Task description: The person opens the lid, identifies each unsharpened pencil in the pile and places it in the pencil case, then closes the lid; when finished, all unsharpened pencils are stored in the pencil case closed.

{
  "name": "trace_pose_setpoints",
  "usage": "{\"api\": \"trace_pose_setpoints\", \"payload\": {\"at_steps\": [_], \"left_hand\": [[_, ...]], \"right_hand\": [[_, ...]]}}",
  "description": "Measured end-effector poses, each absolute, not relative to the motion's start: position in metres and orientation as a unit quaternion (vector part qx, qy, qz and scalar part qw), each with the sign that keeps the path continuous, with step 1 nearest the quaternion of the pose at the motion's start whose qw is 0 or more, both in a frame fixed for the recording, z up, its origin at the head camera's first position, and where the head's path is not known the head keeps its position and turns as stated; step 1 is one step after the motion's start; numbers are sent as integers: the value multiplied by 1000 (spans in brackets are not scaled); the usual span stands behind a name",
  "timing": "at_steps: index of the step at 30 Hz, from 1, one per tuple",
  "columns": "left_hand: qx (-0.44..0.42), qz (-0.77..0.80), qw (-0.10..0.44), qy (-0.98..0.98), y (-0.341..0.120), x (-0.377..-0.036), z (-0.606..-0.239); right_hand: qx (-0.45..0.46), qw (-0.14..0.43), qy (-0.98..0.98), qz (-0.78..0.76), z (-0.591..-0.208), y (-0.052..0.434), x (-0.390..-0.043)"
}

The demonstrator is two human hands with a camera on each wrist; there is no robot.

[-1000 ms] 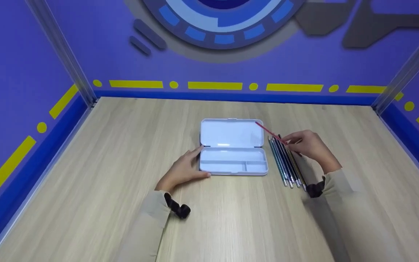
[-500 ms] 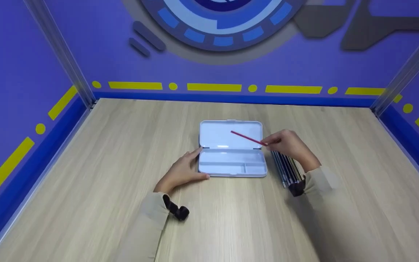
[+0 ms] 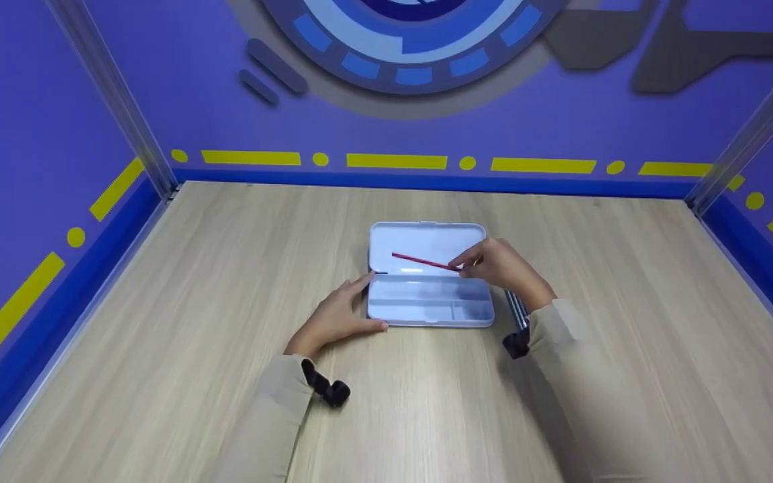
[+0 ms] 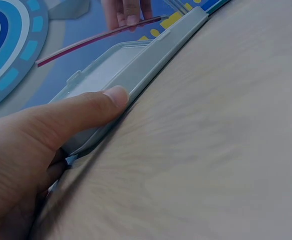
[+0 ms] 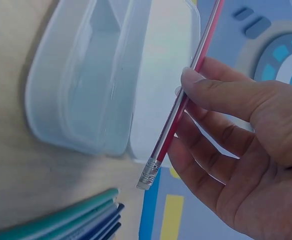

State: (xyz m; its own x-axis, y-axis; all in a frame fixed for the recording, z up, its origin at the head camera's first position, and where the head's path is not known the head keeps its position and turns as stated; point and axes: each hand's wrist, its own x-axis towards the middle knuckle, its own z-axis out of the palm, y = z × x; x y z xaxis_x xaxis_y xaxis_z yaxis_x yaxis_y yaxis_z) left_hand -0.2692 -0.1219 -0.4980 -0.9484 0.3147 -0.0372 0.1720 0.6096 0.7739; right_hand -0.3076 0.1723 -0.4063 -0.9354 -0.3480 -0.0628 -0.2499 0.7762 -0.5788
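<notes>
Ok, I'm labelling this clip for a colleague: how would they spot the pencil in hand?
On the wooden table lies an open white pencil case. Above its lid the right hand pinches a red pencil. Unlike the other pencils lying beside the case, it is red and off the table.

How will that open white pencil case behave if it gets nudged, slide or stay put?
The pencil case looks thin-walled and holds nothing, so probably light. It lies flat on smooth wooden table, so a nudge would likely slide it, not tip it. The left hand braces its left edge, likely checking that.
</notes>
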Motion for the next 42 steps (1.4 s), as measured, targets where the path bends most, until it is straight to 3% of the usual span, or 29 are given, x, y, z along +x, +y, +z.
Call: {"api": "trace_pose_setpoints", "payload": {"at_steps": [18,42], "left_hand": [[143,413,75,896,-122,-267,-497],[148,415,70,895,-121,-270,-497]], "right_hand": [[-171,76,946,-264,-420,147,-308],[-161,78,951,-254,-415,150,-300]]}}
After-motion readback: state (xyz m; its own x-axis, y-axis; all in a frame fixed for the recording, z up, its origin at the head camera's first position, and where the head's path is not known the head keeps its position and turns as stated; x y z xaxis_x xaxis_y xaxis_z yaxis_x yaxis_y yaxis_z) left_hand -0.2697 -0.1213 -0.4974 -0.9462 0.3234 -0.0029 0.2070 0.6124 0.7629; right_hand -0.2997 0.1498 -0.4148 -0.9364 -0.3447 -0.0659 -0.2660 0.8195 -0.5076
